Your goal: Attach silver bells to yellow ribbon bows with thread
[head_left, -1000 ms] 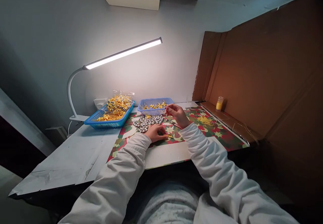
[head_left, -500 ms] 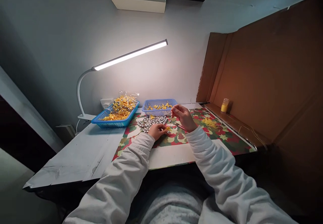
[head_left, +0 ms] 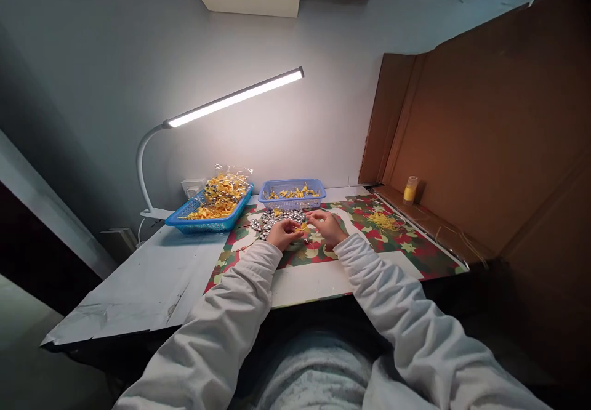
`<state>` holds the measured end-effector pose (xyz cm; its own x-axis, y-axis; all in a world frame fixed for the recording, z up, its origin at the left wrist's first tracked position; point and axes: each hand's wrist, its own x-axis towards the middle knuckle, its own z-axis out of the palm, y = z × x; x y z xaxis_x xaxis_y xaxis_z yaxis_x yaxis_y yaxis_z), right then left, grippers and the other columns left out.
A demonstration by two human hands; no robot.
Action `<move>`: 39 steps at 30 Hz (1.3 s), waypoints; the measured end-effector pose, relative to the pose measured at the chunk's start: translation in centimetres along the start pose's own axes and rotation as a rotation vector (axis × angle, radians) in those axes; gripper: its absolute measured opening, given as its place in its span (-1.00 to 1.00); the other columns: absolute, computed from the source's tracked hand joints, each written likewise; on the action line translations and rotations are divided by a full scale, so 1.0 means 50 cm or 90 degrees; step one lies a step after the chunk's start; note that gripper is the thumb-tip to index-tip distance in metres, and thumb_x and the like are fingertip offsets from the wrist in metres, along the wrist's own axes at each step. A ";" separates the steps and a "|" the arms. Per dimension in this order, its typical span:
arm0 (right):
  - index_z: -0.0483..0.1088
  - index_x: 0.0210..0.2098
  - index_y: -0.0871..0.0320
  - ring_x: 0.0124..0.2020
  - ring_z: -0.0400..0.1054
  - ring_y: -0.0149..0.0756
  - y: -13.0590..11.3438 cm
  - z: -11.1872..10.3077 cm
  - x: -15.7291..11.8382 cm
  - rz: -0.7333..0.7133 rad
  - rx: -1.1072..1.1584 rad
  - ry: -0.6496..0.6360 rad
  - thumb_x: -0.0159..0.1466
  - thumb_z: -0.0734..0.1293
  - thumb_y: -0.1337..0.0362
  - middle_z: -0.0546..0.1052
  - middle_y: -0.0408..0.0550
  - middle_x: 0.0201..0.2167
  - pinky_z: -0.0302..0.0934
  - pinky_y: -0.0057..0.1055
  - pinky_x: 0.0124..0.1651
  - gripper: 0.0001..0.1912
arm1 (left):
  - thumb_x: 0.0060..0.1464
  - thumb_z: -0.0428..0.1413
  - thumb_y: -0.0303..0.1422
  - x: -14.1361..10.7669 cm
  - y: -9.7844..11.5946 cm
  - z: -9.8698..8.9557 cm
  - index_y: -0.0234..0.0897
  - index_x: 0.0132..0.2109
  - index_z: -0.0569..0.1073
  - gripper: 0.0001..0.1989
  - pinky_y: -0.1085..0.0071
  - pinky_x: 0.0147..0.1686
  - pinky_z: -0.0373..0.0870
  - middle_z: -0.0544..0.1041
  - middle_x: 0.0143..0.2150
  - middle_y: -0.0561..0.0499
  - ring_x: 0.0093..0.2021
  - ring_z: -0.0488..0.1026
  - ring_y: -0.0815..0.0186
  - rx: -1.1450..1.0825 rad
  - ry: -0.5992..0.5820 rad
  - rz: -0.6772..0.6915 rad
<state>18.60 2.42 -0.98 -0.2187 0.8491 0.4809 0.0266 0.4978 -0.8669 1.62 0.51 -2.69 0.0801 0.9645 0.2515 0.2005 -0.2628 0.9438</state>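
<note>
My left hand (head_left: pixel 284 235) is closed, pinching a small yellow ribbon piece (head_left: pixel 302 228) above the patterned mat (head_left: pixel 369 237). Close by on the right, my right hand (head_left: pixel 325 226) has its fingertips pressed together near that piece; what they pinch is too small to make out. A shiny silver bell (head_left: pixel 306 242) shows just beneath the ribbon piece; whether it is attached I cannot tell. Behind my left hand lies a pile of silver bells (head_left: pixel 268 220), partly hidden by the fingers.
A blue basket (head_left: pixel 203 228) heaped with yellow ribbon pieces stands left, a paler basket (head_left: pixel 292 203) with more behind the bells. Yellow threads (head_left: pixel 384 221) lie right. A lit lamp (head_left: pixel 235 97) arches overhead. Cardboard (head_left: pixel 480 127) walls the right side, near a yellow-filled bottle (head_left: pixel 410 191).
My right hand has come down and left, toward my left hand. My left hand has shifted slightly up and left, still holding the yellow ribbon piece.
</note>
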 end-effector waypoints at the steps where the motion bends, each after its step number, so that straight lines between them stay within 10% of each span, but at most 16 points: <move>1: 0.42 -0.63 0.13 -0.23 0.41 -0.23 0.007 0.004 -0.001 0.021 0.001 -0.022 0.01 0.37 0.01 0.55 -0.05 -0.40 0.25 -0.29 -0.08 -0.69 | -0.51 0.40 -0.11 -0.001 0.003 0.001 -0.30 -0.43 0.45 -0.51 0.43 -0.49 0.37 0.46 -0.61 0.12 -0.54 0.41 0.37 -0.020 -0.006 -0.012; 39: 0.39 -0.64 0.16 -0.45 0.31 -0.31 0.024 0.043 -0.024 0.135 0.150 0.106 -0.02 0.37 -0.02 0.47 -0.10 -0.58 0.25 -0.32 -0.22 -0.65 | -0.55 0.42 -0.15 0.004 0.016 0.000 -0.31 -0.41 0.51 -0.51 0.39 -0.37 0.38 0.53 -0.52 0.05 -0.47 0.44 0.36 -0.192 0.033 0.005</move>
<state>16.82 1.62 -2.87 -0.0701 0.9561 0.2845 -0.1751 0.2689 -0.9471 1.81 0.51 -1.88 0.0297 0.9646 0.2620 -0.0991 -0.2580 0.9610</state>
